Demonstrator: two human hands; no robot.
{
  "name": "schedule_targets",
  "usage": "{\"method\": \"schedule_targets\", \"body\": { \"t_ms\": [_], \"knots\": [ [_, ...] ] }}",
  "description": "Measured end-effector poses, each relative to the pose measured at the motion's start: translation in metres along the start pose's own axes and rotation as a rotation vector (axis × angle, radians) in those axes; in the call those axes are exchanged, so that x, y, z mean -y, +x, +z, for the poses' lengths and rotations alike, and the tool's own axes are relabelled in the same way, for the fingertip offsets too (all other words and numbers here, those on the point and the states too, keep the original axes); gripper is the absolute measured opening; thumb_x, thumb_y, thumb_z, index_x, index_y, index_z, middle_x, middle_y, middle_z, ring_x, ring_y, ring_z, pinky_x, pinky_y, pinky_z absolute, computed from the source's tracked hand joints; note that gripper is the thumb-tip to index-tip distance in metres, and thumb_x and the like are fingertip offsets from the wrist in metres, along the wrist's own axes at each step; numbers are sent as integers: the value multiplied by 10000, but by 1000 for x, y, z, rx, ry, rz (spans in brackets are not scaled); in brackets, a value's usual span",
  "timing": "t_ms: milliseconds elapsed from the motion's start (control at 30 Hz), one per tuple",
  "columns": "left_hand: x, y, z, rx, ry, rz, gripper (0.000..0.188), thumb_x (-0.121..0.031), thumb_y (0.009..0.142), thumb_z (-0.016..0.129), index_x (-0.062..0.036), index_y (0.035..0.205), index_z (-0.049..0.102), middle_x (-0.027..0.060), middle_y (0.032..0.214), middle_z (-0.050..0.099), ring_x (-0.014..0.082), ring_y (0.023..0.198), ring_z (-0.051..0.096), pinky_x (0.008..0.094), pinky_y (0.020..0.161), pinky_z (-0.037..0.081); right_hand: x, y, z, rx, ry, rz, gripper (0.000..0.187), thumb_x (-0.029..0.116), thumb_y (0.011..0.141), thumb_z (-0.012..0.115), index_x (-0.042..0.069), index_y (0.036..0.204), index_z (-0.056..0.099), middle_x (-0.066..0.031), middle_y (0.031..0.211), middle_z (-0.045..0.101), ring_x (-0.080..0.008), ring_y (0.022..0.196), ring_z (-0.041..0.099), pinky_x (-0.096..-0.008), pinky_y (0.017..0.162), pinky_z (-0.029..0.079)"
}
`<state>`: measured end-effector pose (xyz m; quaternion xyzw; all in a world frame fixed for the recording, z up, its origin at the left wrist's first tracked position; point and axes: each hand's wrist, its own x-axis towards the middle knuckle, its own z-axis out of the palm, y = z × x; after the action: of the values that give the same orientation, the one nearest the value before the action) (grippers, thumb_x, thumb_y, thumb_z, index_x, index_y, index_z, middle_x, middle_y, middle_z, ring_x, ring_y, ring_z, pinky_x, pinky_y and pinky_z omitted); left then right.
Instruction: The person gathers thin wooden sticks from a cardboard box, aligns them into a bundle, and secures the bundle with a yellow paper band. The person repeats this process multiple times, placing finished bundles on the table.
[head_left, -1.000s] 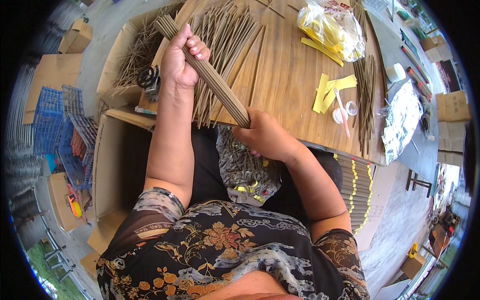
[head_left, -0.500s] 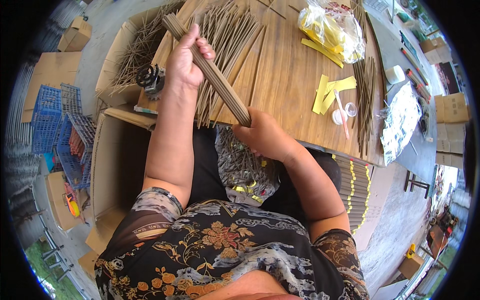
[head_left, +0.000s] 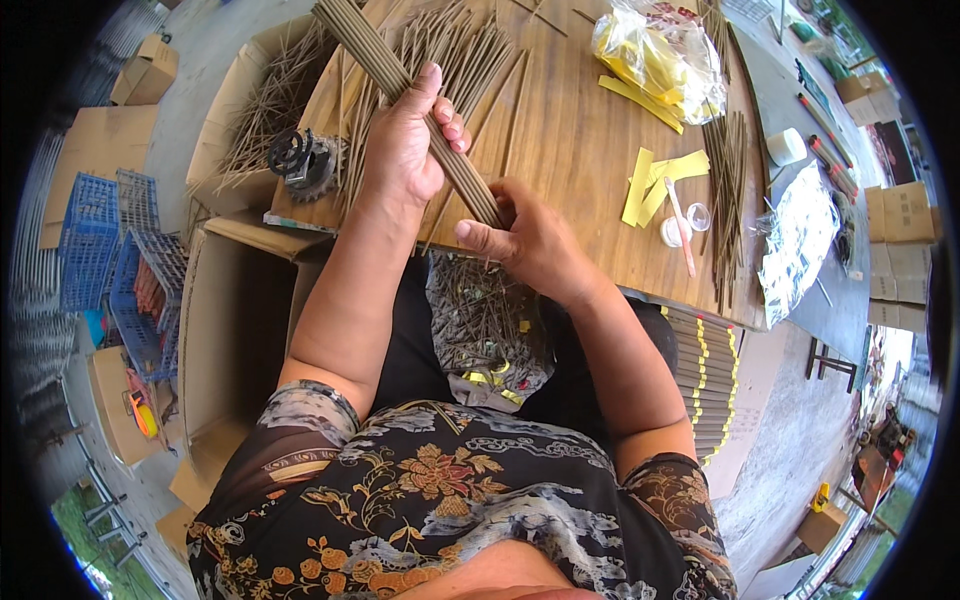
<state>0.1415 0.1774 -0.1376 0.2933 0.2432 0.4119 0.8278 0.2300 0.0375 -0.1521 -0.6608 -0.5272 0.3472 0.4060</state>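
Observation:
A tight bundle of brown incense sticks slants across the near edge of the table, its far end up to the left. My left hand is closed around the middle of it, thumb on top and fingertips curled over the far side. At its near, lower end is my right hand, thumb and fingers spread apart, with the stick ends between them; whether the palm touches the ends cannot be told. Loose incense sticks lie fanned on the table beyond my left hand.
On the wooden table lie yellow paper strips, a plastic bag of yellow strips and a small white pot. A black tape-roll-like device sits at the left corner, beside open cardboard boxes. Banded bundles stand right.
My left hand has slid down the bundle toward its near end. My right hand has loosened from around the near end, its thumb now spread away.

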Motion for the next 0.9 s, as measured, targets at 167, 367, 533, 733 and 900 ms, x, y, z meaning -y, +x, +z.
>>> {"method": "schedule_targets", "body": {
  "t_ms": [167,367,533,733,900],
  "knots": [
    [2,-1,-1,-21,62,76,293,-312,807,616,-121,673,439,-11,562,435,109,489,427,244,459,366,5,-1,5,-374,-319,-248,274,263,684,690,64,812,552,-94,753,559,-275,749,555,-365,626,458],
    [4,-3,0,-5,100,123,261,-301,803,624,-111,708,471,6,573,465,124,510,454,258,484,391,7,-1,8,-444,-400,-256,203,212,683,676,74,752,544,-82,719,549,-274,703,548,-372,601,458],
    [4,-4,-1,-1,113,124,250,-291,796,634,-104,730,482,16,588,483,129,516,463,263,485,401,14,-1,6,-366,-330,-131,185,194,697,664,61,727,539,-93,700,555,-278,688,555,-376,593,454],
    [4,-2,-2,0,107,111,263,-295,792,639,-105,720,471,11,588,473,129,521,461,264,487,402,13,4,-2,-176,34,104,199,203,722,656,24,742,572,-124,714,597,-267,679,588,-349,605,458],
    [0,-2,-2,-43,71,55,299,-321,783,645,-115,691,449,12,589,461,128,526,460,262,498,408,23,5,-12,-68,176,203,201,209,741,637,18,729,573,-130,705,597,-279,642,586,-360,580,455]
  ]
}}
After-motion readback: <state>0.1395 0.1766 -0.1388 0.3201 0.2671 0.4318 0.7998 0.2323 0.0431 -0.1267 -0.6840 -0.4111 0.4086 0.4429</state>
